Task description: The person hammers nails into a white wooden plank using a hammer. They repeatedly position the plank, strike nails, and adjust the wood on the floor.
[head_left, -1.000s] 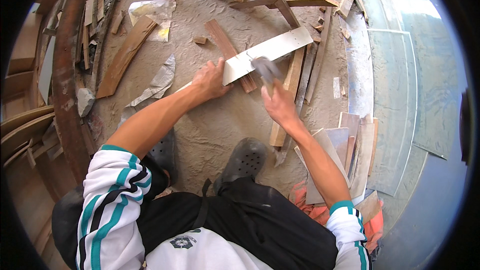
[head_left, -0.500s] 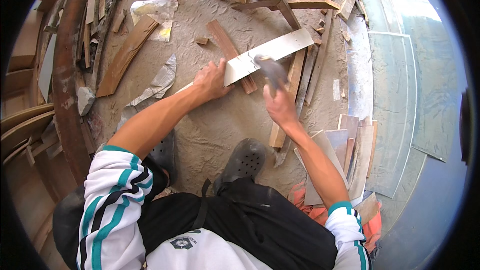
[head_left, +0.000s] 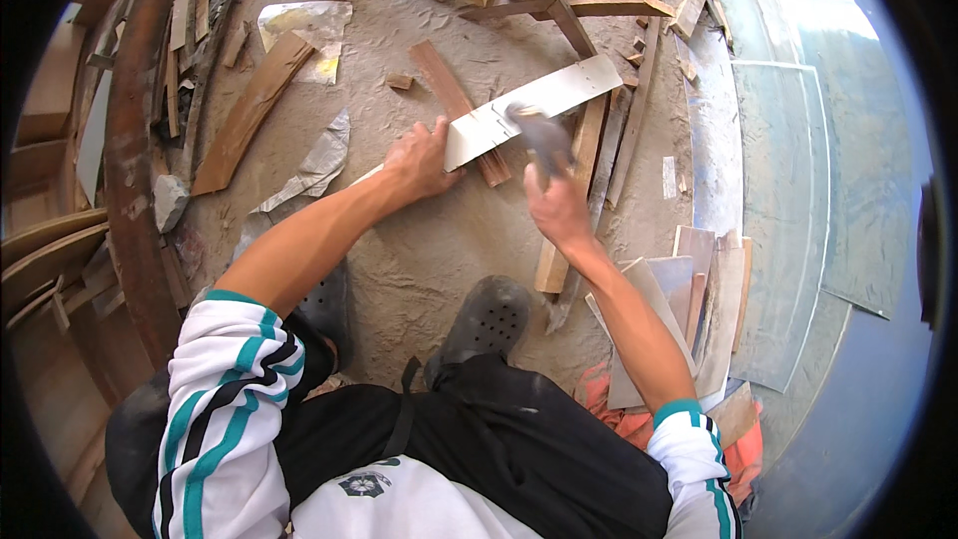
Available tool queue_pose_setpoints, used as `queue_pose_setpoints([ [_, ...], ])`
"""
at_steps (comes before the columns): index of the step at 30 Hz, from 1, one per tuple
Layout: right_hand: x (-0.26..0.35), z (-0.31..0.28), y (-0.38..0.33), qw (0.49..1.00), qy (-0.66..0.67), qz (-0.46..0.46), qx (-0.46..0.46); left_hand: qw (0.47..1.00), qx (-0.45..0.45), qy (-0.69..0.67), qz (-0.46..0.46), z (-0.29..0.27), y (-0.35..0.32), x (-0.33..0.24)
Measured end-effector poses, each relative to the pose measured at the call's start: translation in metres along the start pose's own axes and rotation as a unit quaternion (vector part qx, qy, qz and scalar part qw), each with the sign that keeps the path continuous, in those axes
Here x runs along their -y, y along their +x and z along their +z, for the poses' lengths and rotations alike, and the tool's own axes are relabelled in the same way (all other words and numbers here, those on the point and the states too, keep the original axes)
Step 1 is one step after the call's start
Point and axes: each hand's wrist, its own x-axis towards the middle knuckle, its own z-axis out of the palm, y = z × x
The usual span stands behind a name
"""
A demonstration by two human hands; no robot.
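Holding the left end of a long white board in the curled fingers of the left hand. Gripping a motion-blurred hammer by its handle in a closed right hand, with the head over the middle of the board. Crossing beneath the board, near the middle of the dirt ground: a brown plank. Running from near the board's right end toward the near edge: timber strips. Lying toward the ground's left edge: a wider brown plank and a grey stone. Seen toward the far edge: joined timbers. Stacked toward the near right corner: flat offcuts, beside an orange cloth. Resting near the near edge: 2 dark clogs.
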Motion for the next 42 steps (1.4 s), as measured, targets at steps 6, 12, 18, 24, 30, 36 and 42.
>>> queue_pose_setpoints([
  [6, 0.017, -0.014, 0.006, 0.995, 0.003, 0.084, 0.060, 1.000, -0.016, 0.004, 0.002, 0.002, -0.002, 0.006],
  [12, 0.047, -0.036, 0.002, 0.994, 0.043, 0.077, 0.057, 1.000, 0.013, 0.004, -0.010, 0.000, -0.002, 0.007],
  [18, -0.009, 0.004, 0.010, 1.000, -0.019, -0.008, 0.017, 1.000, 0.005, 0.010, -0.001, 0.001, -0.001, 0.004],
  [24, -0.004, 0.001, 0.005, 1.000, 0.009, 0.020, 0.015, 1.000, 0.014, -0.002, -0.002, -0.003, -0.002, 0.004],
  [30, -0.010, -0.005, 0.011, 0.999, -0.012, -0.020, -0.038, 1.000, -0.015, 0.005, 0.012, 0.002, -0.002, 0.005],
  [36, 0.061, -0.041, 0.018, 0.969, 0.101, -0.155, -0.163, 1.000, 0.009, 0.005, -0.008, 0.003, -0.001, 0.010],
  [42, 0.006, 0.005, 0.009, 0.993, 0.085, -0.071, -0.048, 1.000, 0.014, 0.008, -0.002, -0.002, 0.001, -0.001],
])
